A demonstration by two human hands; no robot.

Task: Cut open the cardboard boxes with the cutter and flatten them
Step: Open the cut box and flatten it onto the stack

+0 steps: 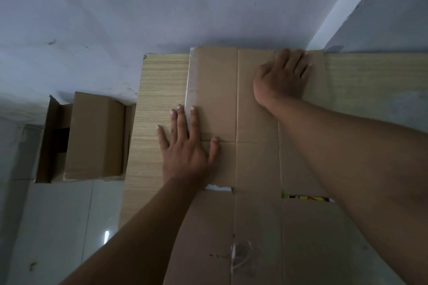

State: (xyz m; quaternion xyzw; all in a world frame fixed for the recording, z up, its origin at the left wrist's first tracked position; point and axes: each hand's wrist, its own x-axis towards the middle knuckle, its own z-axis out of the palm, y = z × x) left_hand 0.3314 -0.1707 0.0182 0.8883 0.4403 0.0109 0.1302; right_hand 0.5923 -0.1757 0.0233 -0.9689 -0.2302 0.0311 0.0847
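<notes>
A flattened brown cardboard box (231, 104) lies spread on the light wooden table (157, 90), with creases running away from me and clear tape along its left edge. My left hand (187, 146) presses flat on its left edge, fingers straight and spread, partly on the table. My right hand (282, 76) presses palm-down on the far right part of the cardboard, near the wall. The cutter is not in view.
On the tiled floor (58, 227) to the left stands another cardboard box (92, 136), its flaps open. A pale wall (162, 7) runs right behind the table. Something with yellow print (308, 198) shows through a gap in the cardboard.
</notes>
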